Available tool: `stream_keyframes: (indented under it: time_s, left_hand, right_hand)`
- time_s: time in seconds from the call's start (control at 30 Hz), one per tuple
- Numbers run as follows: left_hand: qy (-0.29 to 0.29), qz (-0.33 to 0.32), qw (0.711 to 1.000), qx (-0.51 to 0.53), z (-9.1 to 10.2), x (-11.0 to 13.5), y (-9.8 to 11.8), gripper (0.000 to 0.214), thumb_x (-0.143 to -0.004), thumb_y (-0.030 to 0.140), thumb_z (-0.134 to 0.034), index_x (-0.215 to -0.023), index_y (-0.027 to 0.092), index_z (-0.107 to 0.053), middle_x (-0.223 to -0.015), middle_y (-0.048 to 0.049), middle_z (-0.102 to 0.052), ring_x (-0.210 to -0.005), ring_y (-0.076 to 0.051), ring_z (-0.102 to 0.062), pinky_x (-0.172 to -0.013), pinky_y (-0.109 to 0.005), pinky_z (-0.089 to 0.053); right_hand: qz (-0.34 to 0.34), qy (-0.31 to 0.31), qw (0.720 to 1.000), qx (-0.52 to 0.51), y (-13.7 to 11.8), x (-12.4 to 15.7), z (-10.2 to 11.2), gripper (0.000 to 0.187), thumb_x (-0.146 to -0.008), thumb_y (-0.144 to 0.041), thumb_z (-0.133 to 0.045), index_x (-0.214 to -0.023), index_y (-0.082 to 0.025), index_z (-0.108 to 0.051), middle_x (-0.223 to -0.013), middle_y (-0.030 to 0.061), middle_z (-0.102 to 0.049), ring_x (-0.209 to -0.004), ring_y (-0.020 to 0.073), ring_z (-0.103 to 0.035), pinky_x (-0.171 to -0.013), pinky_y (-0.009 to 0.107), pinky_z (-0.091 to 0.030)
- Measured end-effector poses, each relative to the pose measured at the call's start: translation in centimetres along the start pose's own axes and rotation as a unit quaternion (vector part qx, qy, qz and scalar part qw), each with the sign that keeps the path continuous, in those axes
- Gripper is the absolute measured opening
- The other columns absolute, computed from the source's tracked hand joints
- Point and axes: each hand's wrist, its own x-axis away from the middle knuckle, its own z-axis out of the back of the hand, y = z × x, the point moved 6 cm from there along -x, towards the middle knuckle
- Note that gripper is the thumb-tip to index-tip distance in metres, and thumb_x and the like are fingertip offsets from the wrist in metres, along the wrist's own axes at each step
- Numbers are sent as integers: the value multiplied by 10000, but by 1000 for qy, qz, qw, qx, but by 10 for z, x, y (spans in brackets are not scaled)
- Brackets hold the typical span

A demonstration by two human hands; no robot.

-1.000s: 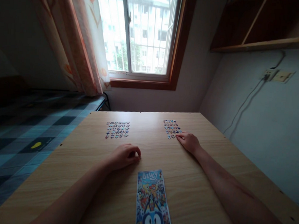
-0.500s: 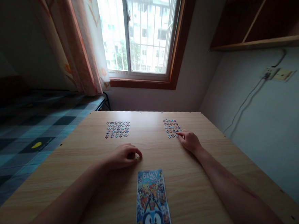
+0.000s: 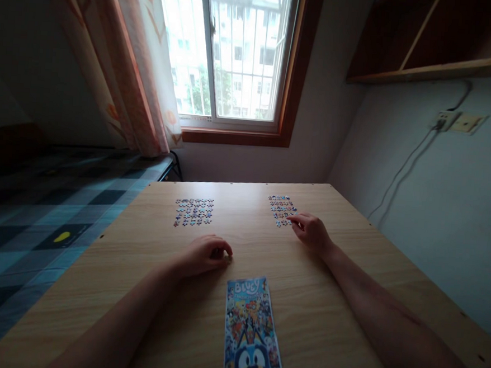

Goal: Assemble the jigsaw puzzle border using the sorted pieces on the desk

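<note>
My left hand (image 3: 203,254) rests on the wooden table (image 3: 338,302) with its fingers curled into a pinch; what it holds, if anything, is too small to make out. My right hand (image 3: 312,230) lies further back, fingertips pinched at the near right corner of a small grid of puzzle pieces (image 3: 280,210). A second grid of puzzle pieces (image 3: 193,212) lies at the back left, beyond my left hand. A blue picture card (image 3: 250,330) marked "Bluey" lies near the front edge, just right of my left forearm.
A window with a patterned curtain (image 3: 147,82) is behind the table. A bed with a checked blue cover (image 3: 37,214) runs along the left. On the right wall hang a wooden shelf (image 3: 430,68) and a socket with a cable (image 3: 443,122).
My right hand's fingers have closed slightly at the corner of the right grid of pieces. The left hand has barely shifted.
</note>
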Motion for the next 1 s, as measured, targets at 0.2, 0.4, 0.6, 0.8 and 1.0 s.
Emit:
stream_keyframes:
  time_s: [0.2, 0.4, 0.6, 0.8, 1.0]
  left_hand:
    - [28, -8, 999, 42, -2, 1, -8, 176, -732, 259, -709, -894, 191, -721, -883, -30, -662, -763, -150, -568, -698, -243, -437]
    - [69, 42, 994, 69, -6, 0, -13, 166, -728, 236, -689, -881, 178, -718, -753, -2, -636, -661, -121, -543, -616, -218, -420]
    - [118, 53, 967, 218, -7, -4, 2, 183, -794, 303, -676, -904, 159, -704, -800, -39, -717, -716, -144, -621, -678, -261, -492]
    - [97, 43, 937, 334, -17, -9, 22, 220, -786, 317, -728, -936, 159, -702, -889, -68, -749, -814, -176, -682, -787, -326, -546]
    - [61, 74, 924, 370, -27, -10, 18, 393, -769, 353, -754, -1092, 155, -651, -877, -73, -749, -808, -184, -681, -746, -323, -532]
  right_hand:
    - [64, 44, 997, -6, -30, 1, 16, 245, -865, -154, -556, -1009, -206, -748, -868, 38, -727, -685, 126, -619, -674, 234, -464]
    - [201, -17, 979, -32, -94, 10, 8, 227, -901, -156, -537, -1000, -226, -730, -811, 21, -706, -723, 119, -621, -662, 227, -433]
    - [262, -59, 961, -68, -137, 24, 1, 235, -954, -215, -508, -1092, -258, -694, -844, 10, -697, -736, 109, -602, -629, 232, -411]
    - [268, -47, 960, -60, -146, 24, -2, 226, -960, -380, -558, -1113, -259, -673, -916, 14, -713, -788, 128, -618, -656, 251, -431]
    - [266, -46, 961, -62, -148, 24, -5, 182, -968, -360, -544, -1031, -254, -678, -927, 11, -722, -793, 124, -629, -675, 245, -433]
